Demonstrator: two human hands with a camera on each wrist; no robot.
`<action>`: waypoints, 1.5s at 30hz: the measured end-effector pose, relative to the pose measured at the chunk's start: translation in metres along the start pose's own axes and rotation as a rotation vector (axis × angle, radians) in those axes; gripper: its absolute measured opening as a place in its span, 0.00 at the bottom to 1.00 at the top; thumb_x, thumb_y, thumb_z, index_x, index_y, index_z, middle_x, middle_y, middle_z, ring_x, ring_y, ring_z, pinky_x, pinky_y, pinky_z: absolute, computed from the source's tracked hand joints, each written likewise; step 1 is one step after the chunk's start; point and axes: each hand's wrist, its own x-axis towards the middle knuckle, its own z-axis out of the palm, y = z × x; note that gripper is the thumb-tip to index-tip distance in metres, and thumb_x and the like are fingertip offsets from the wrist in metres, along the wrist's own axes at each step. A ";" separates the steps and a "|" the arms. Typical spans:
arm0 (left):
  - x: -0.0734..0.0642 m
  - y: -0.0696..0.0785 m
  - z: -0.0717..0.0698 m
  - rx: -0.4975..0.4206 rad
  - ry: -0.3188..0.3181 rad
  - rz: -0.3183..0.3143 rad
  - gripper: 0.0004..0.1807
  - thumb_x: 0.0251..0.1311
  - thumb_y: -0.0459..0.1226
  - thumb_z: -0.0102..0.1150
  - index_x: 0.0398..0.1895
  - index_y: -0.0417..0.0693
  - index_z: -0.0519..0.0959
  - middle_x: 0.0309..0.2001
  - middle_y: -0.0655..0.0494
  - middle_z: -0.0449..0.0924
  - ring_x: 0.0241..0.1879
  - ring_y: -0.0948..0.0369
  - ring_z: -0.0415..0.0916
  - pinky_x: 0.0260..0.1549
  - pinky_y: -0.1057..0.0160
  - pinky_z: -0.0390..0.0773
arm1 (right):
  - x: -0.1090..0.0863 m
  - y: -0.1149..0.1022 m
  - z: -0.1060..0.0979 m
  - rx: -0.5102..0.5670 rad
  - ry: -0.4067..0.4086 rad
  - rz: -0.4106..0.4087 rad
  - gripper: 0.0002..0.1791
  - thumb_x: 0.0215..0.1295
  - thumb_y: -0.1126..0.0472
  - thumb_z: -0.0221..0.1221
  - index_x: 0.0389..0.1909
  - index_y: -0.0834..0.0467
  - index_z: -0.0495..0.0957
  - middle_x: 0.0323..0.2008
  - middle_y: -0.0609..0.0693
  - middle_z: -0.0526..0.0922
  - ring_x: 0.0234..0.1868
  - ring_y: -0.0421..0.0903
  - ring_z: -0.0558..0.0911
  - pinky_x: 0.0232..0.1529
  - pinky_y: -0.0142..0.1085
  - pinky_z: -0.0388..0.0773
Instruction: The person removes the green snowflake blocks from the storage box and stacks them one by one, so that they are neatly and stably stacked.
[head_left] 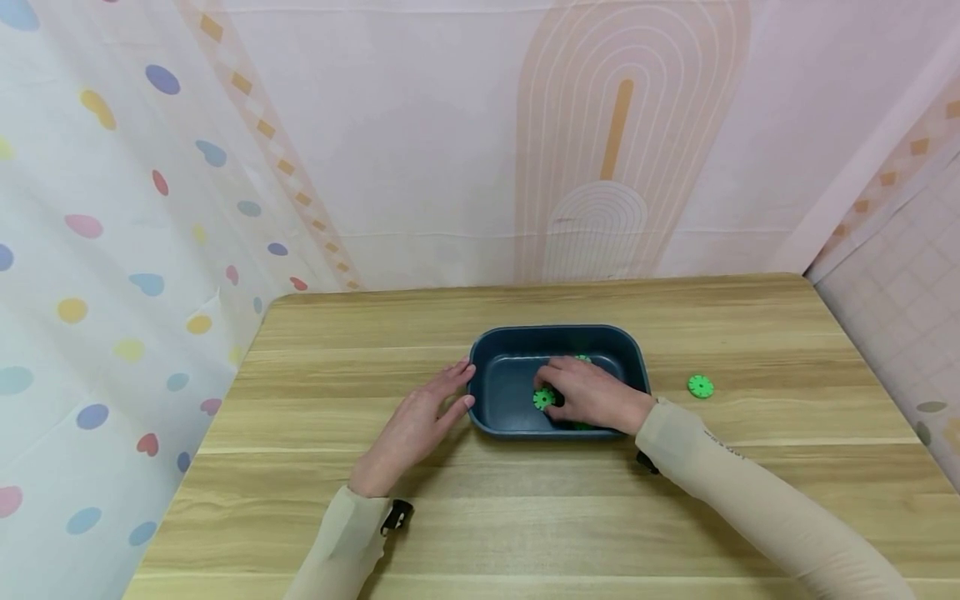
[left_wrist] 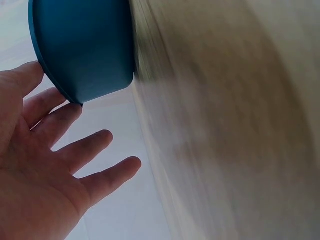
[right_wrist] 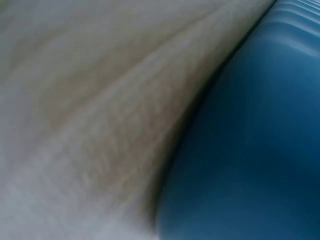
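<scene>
A dark blue rectangular bin (head_left: 506, 400) with rounded corners stands on the wooden table. My right hand (head_left: 588, 392) reaches over its right side and pinches a green notched disc (head_left: 543, 400) between thumb and fingers, low inside the bin. More green pieces (head_left: 582, 358) lie in the bin, partly covered by that hand. At the bin's left end, my left hand (head_left: 420, 421) rests its fingertips against the rim. The left wrist view shows the thumb and some fingers touching the bin (left_wrist: 82, 50), the others spread apart from it. The right hand is out of its wrist view.
Another green notched disc (head_left: 701, 386) lies on the table to the right of the bin. The wooden table (head_left: 360, 333) ends at a patterned curtain (head_left: 435, 167) behind and at the left. In the right wrist view, the bin's outer wall (right_wrist: 250, 150) fills the right side.
</scene>
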 end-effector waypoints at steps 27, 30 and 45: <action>0.001 -0.001 0.000 -0.001 -0.008 0.001 0.27 0.79 0.43 0.54 0.75 0.42 0.69 0.77 0.47 0.64 0.75 0.43 0.61 0.71 0.43 0.65 | -0.006 -0.002 -0.005 -0.007 0.054 -0.043 0.15 0.65 0.54 0.69 0.49 0.56 0.87 0.46 0.47 0.83 0.44 0.43 0.79 0.49 0.39 0.82; 0.001 -0.001 0.000 0.000 -0.010 -0.001 0.27 0.79 0.43 0.54 0.76 0.43 0.69 0.77 0.47 0.63 0.75 0.44 0.61 0.71 0.43 0.65 | -0.009 -0.003 -0.008 -0.002 0.081 -0.040 0.15 0.66 0.53 0.69 0.50 0.55 0.87 0.48 0.46 0.83 0.47 0.43 0.80 0.53 0.41 0.82; 0.000 -0.001 0.000 -0.001 0.005 0.012 0.27 0.78 0.42 0.55 0.75 0.41 0.70 0.77 0.47 0.64 0.75 0.44 0.62 0.71 0.43 0.65 | -0.025 -0.006 -0.021 0.045 0.241 -0.076 0.15 0.65 0.54 0.69 0.51 0.53 0.87 0.46 0.43 0.81 0.44 0.40 0.78 0.46 0.38 0.81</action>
